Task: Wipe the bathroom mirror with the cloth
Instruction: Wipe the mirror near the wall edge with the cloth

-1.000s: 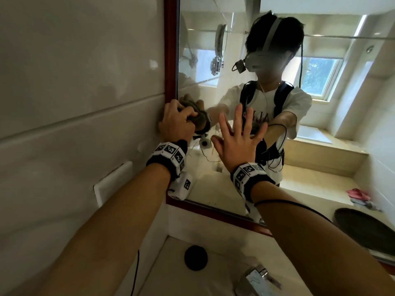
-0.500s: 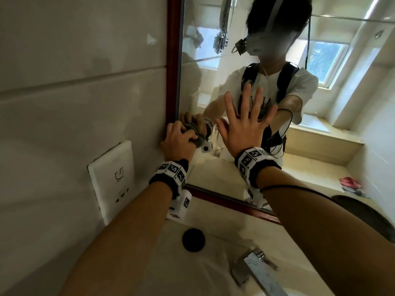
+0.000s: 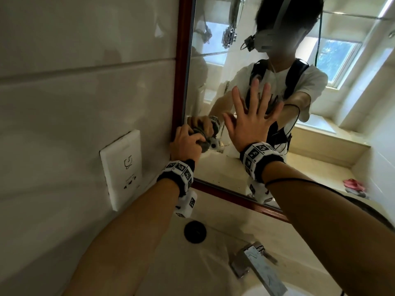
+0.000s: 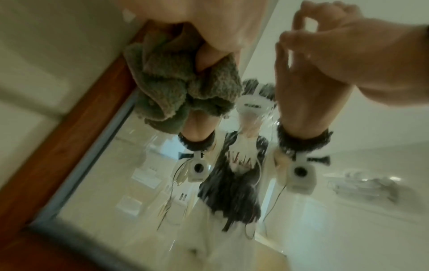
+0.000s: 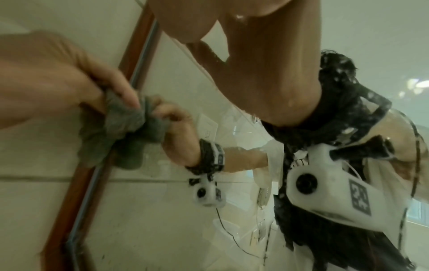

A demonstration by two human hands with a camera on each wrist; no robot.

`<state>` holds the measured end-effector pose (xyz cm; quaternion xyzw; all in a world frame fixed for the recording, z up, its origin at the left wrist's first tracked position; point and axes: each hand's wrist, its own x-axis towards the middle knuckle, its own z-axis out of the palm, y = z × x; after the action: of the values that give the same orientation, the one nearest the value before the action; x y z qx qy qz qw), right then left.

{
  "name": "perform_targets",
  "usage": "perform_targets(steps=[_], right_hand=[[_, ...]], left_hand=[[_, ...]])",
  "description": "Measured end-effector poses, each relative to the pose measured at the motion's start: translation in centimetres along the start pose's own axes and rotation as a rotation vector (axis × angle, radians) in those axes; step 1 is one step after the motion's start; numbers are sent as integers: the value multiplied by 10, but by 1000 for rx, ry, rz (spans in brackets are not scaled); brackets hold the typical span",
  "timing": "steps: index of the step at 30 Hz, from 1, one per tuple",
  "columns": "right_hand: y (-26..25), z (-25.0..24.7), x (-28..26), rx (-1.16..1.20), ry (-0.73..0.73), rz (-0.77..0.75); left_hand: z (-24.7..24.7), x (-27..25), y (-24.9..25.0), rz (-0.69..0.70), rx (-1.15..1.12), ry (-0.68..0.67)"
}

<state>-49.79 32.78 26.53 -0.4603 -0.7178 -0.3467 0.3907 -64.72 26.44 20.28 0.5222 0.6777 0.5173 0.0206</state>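
The mirror (image 3: 213,167) has a red-brown wooden frame (image 3: 179,82) and hangs on the tiled wall. My left hand (image 3: 187,144) grips a bunched grey-green cloth (image 3: 203,143) and presses it on the glass by the frame's left edge, low down. In the left wrist view the cloth (image 4: 167,88) hangs crumpled from the left hand (image 4: 209,27), against the glass and frame. My right hand (image 3: 248,122) lies flat on the glass to the right, fingers spread and straight. The right wrist view shows the cloth (image 5: 116,128) overlapping the frame, and the right hand (image 5: 255,64) on the glass.
A white socket plate (image 3: 121,165) sits on the wall left of the mirror. Below are a beige basin top with a black round plug (image 3: 195,231) and a chrome tap (image 3: 256,268). The mirror's lower frame rail (image 3: 235,197) runs just under both wrists.
My left hand has slid the cloth down along the mirror's left edge toward the lower corner. The right hand has stayed flat on the glass. The head view has tilted down.
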Motion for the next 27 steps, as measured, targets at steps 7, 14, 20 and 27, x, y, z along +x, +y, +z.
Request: perform_targets(steps=[7,14,20,27], right_hand=[[20,-4,-27,-16,-102,-65],[29,4,-57,-59,-162,-63],[27,9,-62,-58,-170,-62],[14,20,-103,-71,-305,-91]], left_hand=[[-28,52,76,311,-30,250],[-15,48,67,386,-18,283],[16,18,23,149,5,155],[45,-29,-35,53,43,11]])
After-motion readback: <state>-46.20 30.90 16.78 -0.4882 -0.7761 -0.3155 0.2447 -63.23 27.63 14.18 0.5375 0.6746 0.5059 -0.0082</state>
